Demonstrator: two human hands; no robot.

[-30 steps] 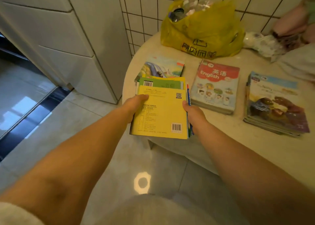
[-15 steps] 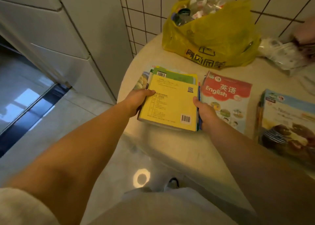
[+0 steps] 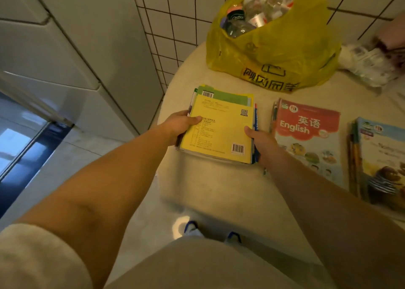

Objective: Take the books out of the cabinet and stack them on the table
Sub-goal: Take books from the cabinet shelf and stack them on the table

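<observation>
Gripping: left hand (image 3: 178, 125) and right hand (image 3: 262, 143) clasp the side edges of the yellow-topped book stack (image 3: 219, 127), thumbs pressed on the cover, fingers curled beneath.
Stack place: near the left edge of the round table (image 3: 219, 185), probably resting on it, though its underside is hidden.
Long axis: runs away from the person, barcoded end nearest.
Surface: glossy yellow back cover, flat and rectangular; a green cover peeks out at the far end.
Neighbours: red English book (image 3: 306, 135) just to the right, another pile (image 3: 379, 157) beyond.
Behind: crinkled yellow plastic bag (image 3: 285, 47) holding clear bottles.
</observation>
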